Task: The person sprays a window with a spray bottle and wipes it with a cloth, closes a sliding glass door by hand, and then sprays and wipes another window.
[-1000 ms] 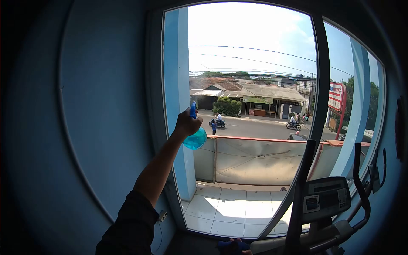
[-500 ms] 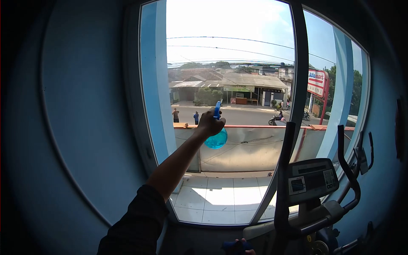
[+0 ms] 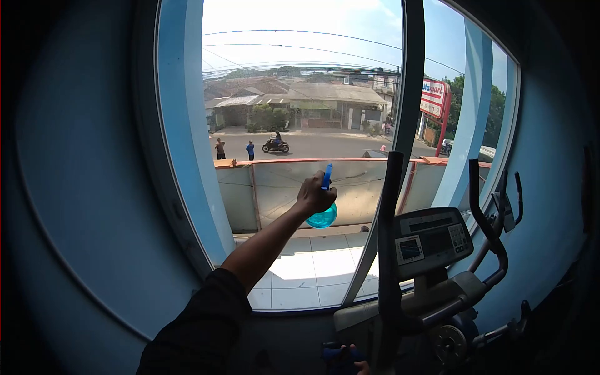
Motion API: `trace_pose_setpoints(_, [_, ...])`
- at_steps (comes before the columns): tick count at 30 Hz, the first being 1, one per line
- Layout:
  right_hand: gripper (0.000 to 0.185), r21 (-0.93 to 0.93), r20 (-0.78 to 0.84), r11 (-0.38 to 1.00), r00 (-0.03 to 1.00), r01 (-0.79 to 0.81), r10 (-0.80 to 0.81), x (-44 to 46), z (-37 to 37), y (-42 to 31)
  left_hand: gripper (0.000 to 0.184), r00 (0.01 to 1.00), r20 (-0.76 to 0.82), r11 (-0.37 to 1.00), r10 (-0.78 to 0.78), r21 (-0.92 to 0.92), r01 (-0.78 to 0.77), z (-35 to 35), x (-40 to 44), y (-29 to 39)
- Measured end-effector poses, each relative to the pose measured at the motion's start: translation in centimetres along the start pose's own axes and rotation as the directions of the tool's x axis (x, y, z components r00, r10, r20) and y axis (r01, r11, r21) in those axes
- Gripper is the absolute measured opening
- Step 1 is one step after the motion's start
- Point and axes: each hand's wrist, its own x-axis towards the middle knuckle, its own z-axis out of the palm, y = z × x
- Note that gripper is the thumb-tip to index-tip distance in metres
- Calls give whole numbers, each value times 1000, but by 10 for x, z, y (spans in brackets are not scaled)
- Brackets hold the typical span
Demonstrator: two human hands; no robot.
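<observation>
My left hand is stretched out toward the tall window, its fingers wrapped round the neck of a spray bottle. The bottle has a blue trigger head pointing at the glass and a round body of clear plastic with turquoise liquid. My fingers and palm hide its neck. Low in the view, my right hand is closed on a dark blue object. Shadow and the frame's edge hide too much of that object to tell its kind.
An exercise machine with a display console and upright handlebars stands close on the right, in front of the window. A dark frame post divides the panes. A blue wall is on the left. Outside are a tiled ledge, a barrier and a street.
The view has swung right and down. My left hand with the spray bottle sits lower against the window, now in front of the barrier. More of my right hand shows.
</observation>
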Motion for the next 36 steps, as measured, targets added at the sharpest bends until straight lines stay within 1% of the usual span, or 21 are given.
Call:
trace_pose_setpoints(1, [76,-9,-14,1000,1000,-4,4,-1,-2,-1,39,1000,3,1000,-9,-4,9,3,-5,-9])
trace_pose_setpoints(4, [75,-42,-41,999,999,-25,23,0,-1,-3,34,979,-205,996,-7,-87,-11,0,-34,-41])
trace_pose_setpoints(7, [75,-82,-43,995,998,-56,52,5,13,-7,26,973,-219,987,-75,-153,41,-25,-65,-72])
trace_pose_setpoints(9, [71,-133,71,984,990,-115,126,6,28,-9,24,963,-225,980,-148,-162,112,-42,-82,-97])
trace_pose_setpoints(10, [71,-146,71,981,988,-128,139,14,26,-6,23,948,-289,979,-131,-186,79,-47,-91,-108])
trace_pose_setpoints(11, [68,-43,143,989,979,-139,143,27,20,1,26,931,-356,995,-81,-77,57,-55,-101,-120])
trace_pose_setpoints(12, [65,59,211,986,967,-157,141,36,21,7,28,936,-319,987,-149,-106,121,-63,-111,-131])
trace_pose_setpoints(16, [66,0,248,970,940,-242,235,63,36,18,35,894,-256,926,-367,-192,326,-92,-153,-169])
trace_pose_setpoints(17, [67,-10,255,965,933,-261,255,67,42,21,35,887,-260,921,-382,-192,340,-95,-163,-179])
trace_pose_setpoints(19, [68,-18,246,959,929,-282,278,75,52,28,34,845,-353,916,-402,-166,366,-94,-183,-201])
trace_pose_setpoints(20, [67,-104,273,955,916,-277,295,80,59,32,33,832,-366,909,-417,-147,390,-93,-192,-210])
trace_pose_setpoints(21, [67,-187,296,945,901,-270,316,79,67,36,32,832,-322,892,-452,-148,428,-97,-202,-209])
trace_pose_setpoints(23, [70,-166,242,934,905,-316,349,74,87,43,30,794,-260,835,-550,-187,518,-93,-219,-223])
trace_pose_setpoints(25, [76,-143,177,921,906,-363,385,66,98,50,28,765,-278,814,-580,-195,546,-83,-237,-238])
trace_pose_setpoints(27, [69,-154,201,904,883,-399,424,60,102,57,26,742,-295,798,-602,-200,569,-72,-252,-252])
trace_pose_setpoints(29, [69,-135,177,901,885,-412,431,59,93,64,25,750,-289,799,-595,-109,592,-59,-267,-267])
trace_pose_setpoints(30, [69,-140,156,901,890,-410,429,57,91,66,28,750,-205,777,-629,-124,617,-50,-275,-276])
trace_pose_setpoints(33, [68,-113,113,909,904,-402,413,57,81,72,30,735,-162,752,-658,-189,631,-24,-295,-290])
trace_pose_setpoints(34, [67,-85,110,914,908,-396,404,55,76,72,30,777,-231,810,-586,-143,568,-16,-300,-287])
trace_pose_setpoints(35, [67,-75,87,916,912,-394,400,53,71,72,30,776,-207,804,-595,-143,578,-10,-304,-284])
trace_pose_setpoints(36, [67,-62,78,923,920,-380,384,52,71,71,30,783,-128,792,-609,-140,594,-4,-305,-282])
